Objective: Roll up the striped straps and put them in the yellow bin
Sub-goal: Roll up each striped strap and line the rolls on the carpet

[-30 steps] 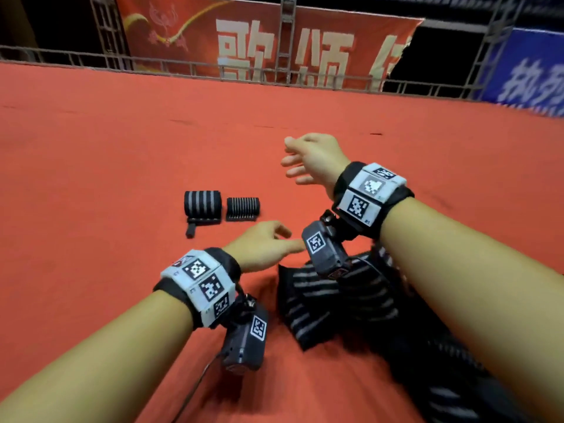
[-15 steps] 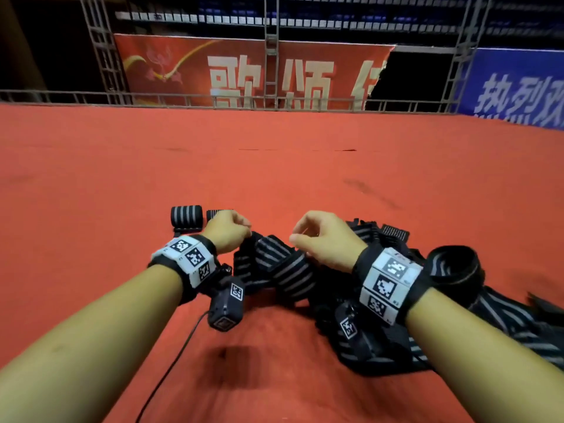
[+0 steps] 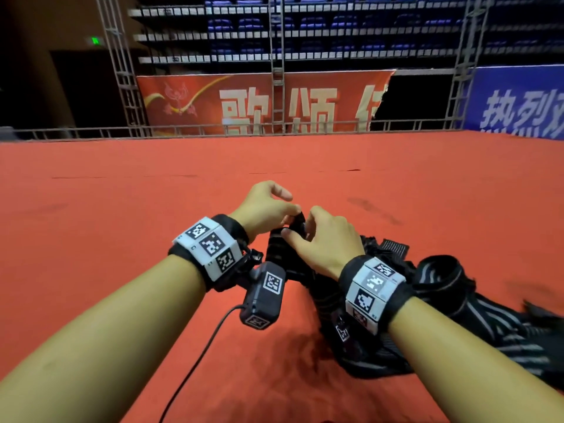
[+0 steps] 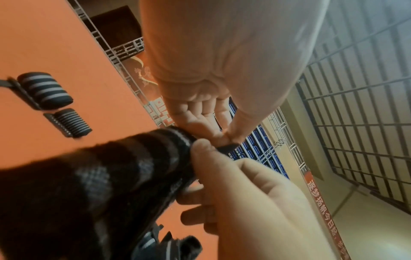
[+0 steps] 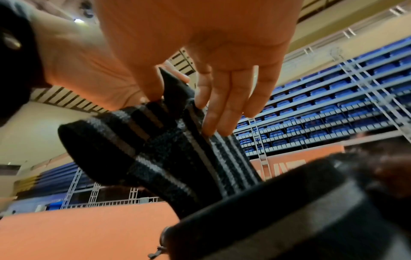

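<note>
Both the left hand point(image 3: 265, 209) and right hand point(image 3: 325, 239) pinch one striped strap point(image 4: 93, 176) above the orange-red carpet point(image 3: 122, 224). Two rolled straps point(image 4: 45, 90) lie farther left; banners point(image 3: 259, 105) and blue seating point(image 3: 351, 25) stand beyond.

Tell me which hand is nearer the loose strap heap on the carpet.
Right. The right hand is above the heap, at its left edge; the left hand is further left, over bare carpet. Both pinch one strap.
</note>
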`<act>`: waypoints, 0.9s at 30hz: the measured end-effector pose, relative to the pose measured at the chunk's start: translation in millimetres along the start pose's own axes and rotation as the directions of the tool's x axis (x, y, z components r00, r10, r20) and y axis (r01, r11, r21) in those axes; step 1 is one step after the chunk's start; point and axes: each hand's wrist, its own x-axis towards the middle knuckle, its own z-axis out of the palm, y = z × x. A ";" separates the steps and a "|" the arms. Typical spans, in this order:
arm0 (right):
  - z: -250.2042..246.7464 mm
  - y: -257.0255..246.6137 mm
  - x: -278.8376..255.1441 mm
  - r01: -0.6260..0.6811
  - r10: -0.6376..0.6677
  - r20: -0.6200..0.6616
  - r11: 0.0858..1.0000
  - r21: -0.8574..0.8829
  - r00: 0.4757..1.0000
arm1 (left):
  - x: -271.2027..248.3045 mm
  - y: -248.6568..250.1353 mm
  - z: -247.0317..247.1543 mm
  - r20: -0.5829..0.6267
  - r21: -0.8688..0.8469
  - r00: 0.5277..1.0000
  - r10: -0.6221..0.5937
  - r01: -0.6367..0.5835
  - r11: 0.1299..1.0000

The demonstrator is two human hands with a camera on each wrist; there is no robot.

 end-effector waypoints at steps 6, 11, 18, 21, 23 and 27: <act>-13.6 0.4 -3.9 0.074 -0.078 -0.039 0.993 -0.088 0.996 | -7.5 2.3 20.1 -0.036 -0.087 0.997 0.065 -0.067 0.994; -17.4 31.5 16.1 -0.109 0.104 0.040 0.982 0.153 0.994 | -15.8 -19.6 22.8 0.092 0.264 0.987 0.131 -0.151 0.953; -33.5 40.6 37.8 -0.092 0.075 0.074 0.960 0.264 0.994 | -15.6 -54.9 34.1 0.096 0.341 0.986 0.133 -0.158 0.927; -58.9 45.4 61.2 -0.175 0.203 -0.033 0.906 0.385 0.979 | -16.2 -85.8 35.5 0.070 0.430 0.997 0.009 -0.038 0.902; -84.0 46.8 76.5 -0.217 0.309 -0.092 0.821 0.528 0.946 | -20.7 -113.5 35.2 0.085 0.549 0.990 -0.111 0.047 0.834; -118.2 31.1 89.5 -0.171 0.270 -0.071 0.770 0.615 0.960 | -25.2 -127.4 36.1 0.156 0.321 0.968 -0.195 0.137 0.937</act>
